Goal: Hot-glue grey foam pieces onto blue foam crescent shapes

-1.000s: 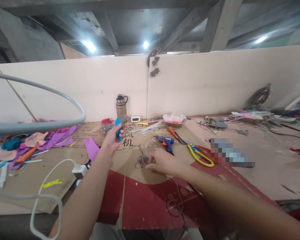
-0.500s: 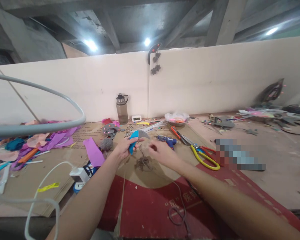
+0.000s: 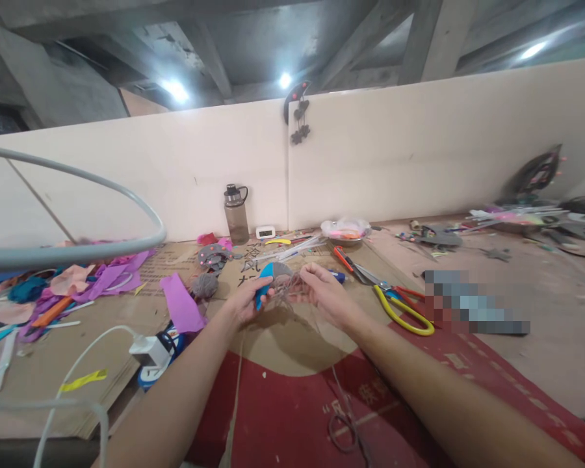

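My left hand [image 3: 246, 300] is closed round a small crescent-shaped felt piece [image 3: 272, 274], blue on one side and grey on the other, held above the cardboard. My right hand [image 3: 324, 294] is right beside it, fingers curled round a tangle of grey-brown string [image 3: 292, 286] lifted off the table. A strand of the string hangs down toward me and ends in a loop [image 3: 342, 434] on the red cardboard [image 3: 283, 403]. The two hands almost touch at the felt piece.
Yellow-handled scissors [image 3: 400, 311] and a blue glue gun [image 3: 338, 276] lie right of my hands. A grey yarn ball [image 3: 204, 285], a purple felt strip [image 3: 180, 304] and a heap of felt scraps [image 3: 78, 279] lie left. A water bottle [image 3: 236, 214] stands by the white partition. A white charger and cable [image 3: 149, 351] sit near left.
My left hand has brought the felt piece down and right toward the middle. My right hand has picked the string tangle up off the cardboard and raised it to the felt piece.
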`<action>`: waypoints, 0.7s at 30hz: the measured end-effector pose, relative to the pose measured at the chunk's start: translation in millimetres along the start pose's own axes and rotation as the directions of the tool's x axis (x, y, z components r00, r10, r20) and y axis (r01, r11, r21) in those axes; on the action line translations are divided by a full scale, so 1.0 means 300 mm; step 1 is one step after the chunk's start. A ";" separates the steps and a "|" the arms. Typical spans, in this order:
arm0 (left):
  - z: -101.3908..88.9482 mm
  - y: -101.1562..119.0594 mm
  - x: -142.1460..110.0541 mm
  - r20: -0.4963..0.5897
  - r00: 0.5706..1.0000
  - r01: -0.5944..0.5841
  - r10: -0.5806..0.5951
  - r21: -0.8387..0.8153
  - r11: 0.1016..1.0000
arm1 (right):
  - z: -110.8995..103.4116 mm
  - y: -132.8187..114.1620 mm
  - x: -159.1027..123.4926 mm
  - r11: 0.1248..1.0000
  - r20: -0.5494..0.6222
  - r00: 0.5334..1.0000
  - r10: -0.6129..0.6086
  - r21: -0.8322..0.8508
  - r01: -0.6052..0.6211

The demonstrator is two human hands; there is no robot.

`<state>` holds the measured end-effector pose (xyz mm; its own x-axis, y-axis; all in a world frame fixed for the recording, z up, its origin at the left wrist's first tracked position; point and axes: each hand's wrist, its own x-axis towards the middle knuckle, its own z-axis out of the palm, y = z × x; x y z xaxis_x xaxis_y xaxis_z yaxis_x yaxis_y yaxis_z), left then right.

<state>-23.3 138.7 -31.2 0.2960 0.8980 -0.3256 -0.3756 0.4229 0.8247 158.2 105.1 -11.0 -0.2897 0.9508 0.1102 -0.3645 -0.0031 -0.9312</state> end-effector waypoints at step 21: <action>0.043 0.007 -0.060 0.113 0.984 -0.141 0.138 0.020 0.990 | -0.024 -0.040 0.004 0.957 -0.115 0.992 0.044 0.291 -0.008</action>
<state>-18.1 121.7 -17.8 0.3388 0.9281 -0.1544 -0.3964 0.2896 0.8712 168.5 108.5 -2.1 -0.2014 0.9791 0.0285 -0.6039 -0.1012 -0.7906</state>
